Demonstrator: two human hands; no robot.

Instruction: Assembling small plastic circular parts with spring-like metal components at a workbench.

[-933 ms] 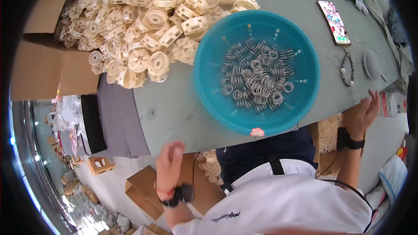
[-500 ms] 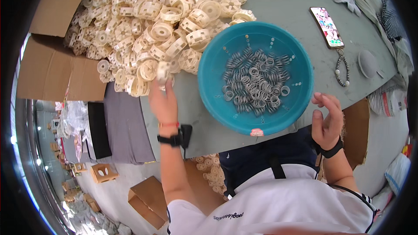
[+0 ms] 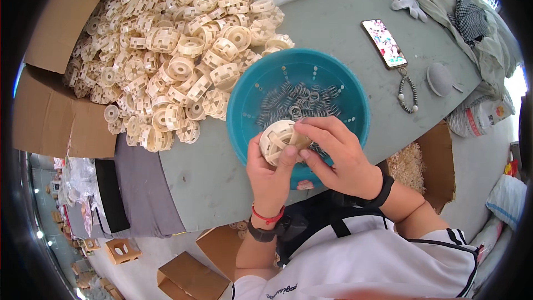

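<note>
The left hand (image 3: 269,180) is closed around a round cream part (image 3: 276,140), with the thumb on its near side. The right hand (image 3: 347,166) has its fingertips pinched on the right side of this same part; whether they also hold a spring, I cannot tell. The part is tilted between both hands, above the near side of the blue basin (image 3: 244,111).

Just beyond the hands, many metal springs (image 3: 300,100) lie loose in the basin. To the left of the left hand and farther away there is a big heap of similar cream parts (image 3: 183,66). So, in my judgement, one part is in work now and a very large number remains; no separate group of finished parts can be recognised.

About the edges: the basin wall rises around the springs, and its near rim is below the hands, close to the body. The near edge of the table (image 3: 189,183) runs to the left of the left wrist. Between this hand and the heap, a strip of table surface gives room for moving. Beyond the right hand, well apart, lie a phone (image 3: 384,43) and its bead strap (image 3: 408,94).
</note>
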